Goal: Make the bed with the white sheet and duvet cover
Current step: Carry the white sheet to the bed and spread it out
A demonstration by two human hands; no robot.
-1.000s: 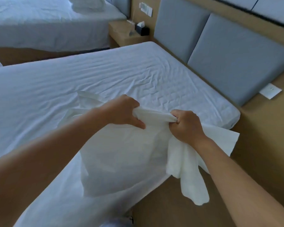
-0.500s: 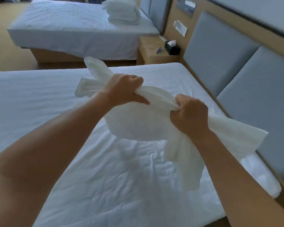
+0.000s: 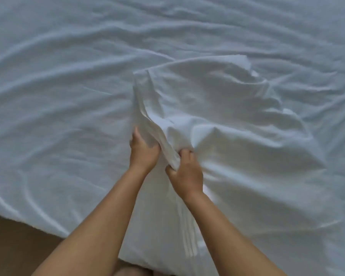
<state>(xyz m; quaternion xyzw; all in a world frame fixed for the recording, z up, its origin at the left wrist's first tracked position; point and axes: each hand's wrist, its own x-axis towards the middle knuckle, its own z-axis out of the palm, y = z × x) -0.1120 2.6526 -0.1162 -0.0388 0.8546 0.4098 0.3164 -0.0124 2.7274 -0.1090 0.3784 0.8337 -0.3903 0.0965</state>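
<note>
The white sheet (image 3: 223,108) lies bunched and partly folded on the bed's wrinkled mattress cover (image 3: 64,92), its near end hanging over the bed's edge. The left hand (image 3: 142,154) and the right hand (image 3: 185,176), close together, each grip its gathered folded edge. Brown floor (image 3: 14,248) shows at lower left.

We see dim, bluish, even light — the sheet (image 3: 227,116) brightest mid-frame, soft shadows in its folds, mild blur throughout, corners greyer.
</note>
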